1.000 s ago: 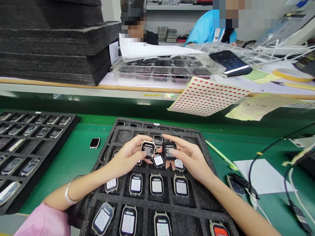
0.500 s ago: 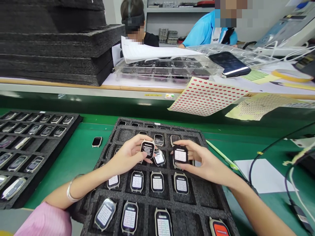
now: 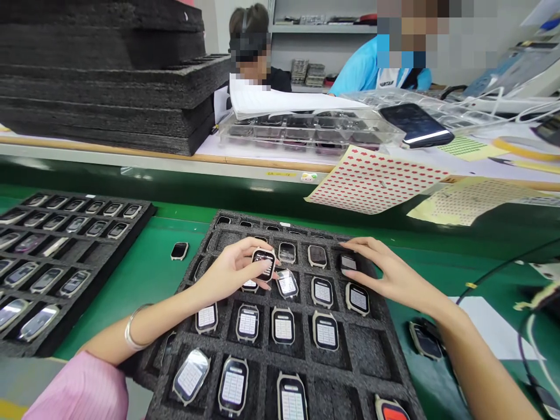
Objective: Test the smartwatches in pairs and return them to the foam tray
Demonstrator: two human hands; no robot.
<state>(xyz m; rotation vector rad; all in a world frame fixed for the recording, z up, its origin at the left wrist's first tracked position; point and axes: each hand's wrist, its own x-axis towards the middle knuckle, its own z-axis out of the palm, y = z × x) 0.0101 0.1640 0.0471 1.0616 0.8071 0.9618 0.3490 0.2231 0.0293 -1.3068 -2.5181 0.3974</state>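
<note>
"Above the foam tray (image 3: 370,350), what does the left hand (image 3: 238,269) have?"

"The pale-rimmed watch (image 3: 263,265), pinched between thumb and fingers, long axis pointing roughly away from the person."

"And the right hand (image 3: 380,269)?"

"Curved round the dark watch (image 3: 349,264) near the tray's far right corner, much the nearer hand; whether it grips, I can't tell."

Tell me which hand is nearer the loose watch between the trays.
Left. The left hand, holding a second watch over the middle tray, is right of the loose watch; the right hand is farther right, at the tray's far right corner.
</note>
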